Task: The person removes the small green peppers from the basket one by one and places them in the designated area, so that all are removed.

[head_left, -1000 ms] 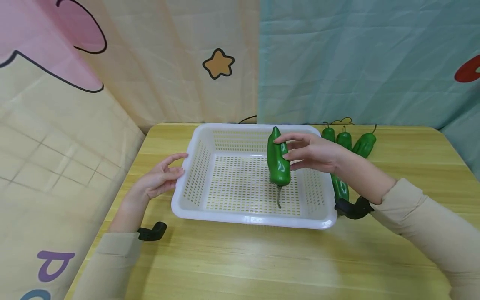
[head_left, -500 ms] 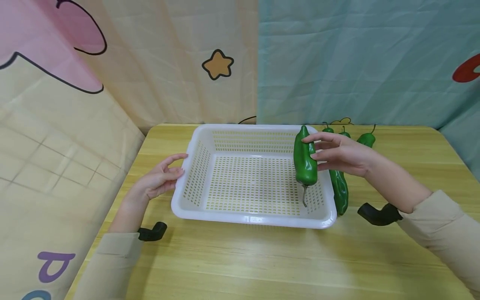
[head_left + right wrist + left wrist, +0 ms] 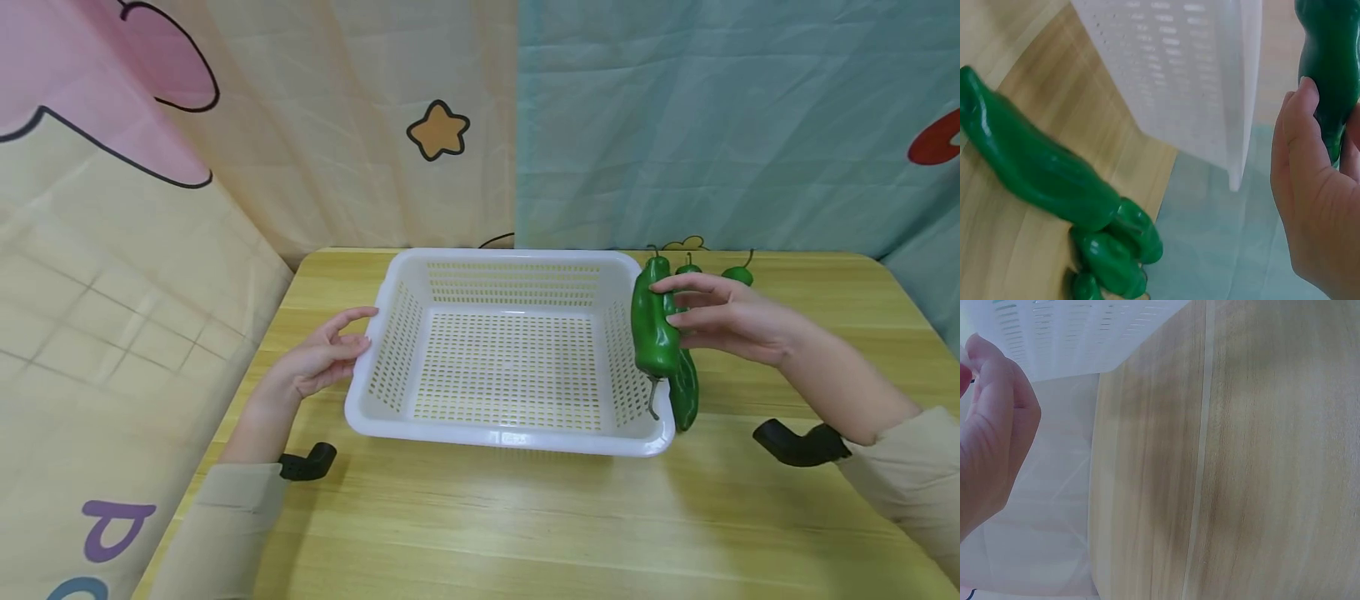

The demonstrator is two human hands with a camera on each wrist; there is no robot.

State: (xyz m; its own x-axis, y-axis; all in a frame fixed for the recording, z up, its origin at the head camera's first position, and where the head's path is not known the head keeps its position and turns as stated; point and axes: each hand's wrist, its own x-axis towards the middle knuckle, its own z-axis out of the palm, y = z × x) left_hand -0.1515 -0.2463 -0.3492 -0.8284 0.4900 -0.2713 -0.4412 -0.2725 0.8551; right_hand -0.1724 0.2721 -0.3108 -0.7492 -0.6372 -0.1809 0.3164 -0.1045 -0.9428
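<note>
My right hand [image 3: 738, 321] holds a long green pepper [image 3: 652, 329] between thumb and fingers. In the head view the pepper hangs over the right rim of a white plastic basket [image 3: 510, 439], its thin stem toward me. The right wrist view shows this pepper [image 3: 1329, 56] raised outside the basket's perforated wall. At the opposite end, my left hand [image 3: 315, 358] pinches the basket's left rim; part of that grip is cut off in the left wrist view. Several other green peppers [image 3: 1041, 162] lie on the table to the right of the basket, partly hidden by my right hand in the head view.
A wood-grain table [image 3: 465, 525] carries the basket and peppers. Printed cloth curtains [image 3: 675, 125] stand behind the table and along its left side. A black band mount sits at each wrist, the right one [image 3: 802, 443] over the table.
My right hand has carried the pepper rightward, from above the basket's inside to over its right rim. The left hand and basket have stayed in place.
</note>
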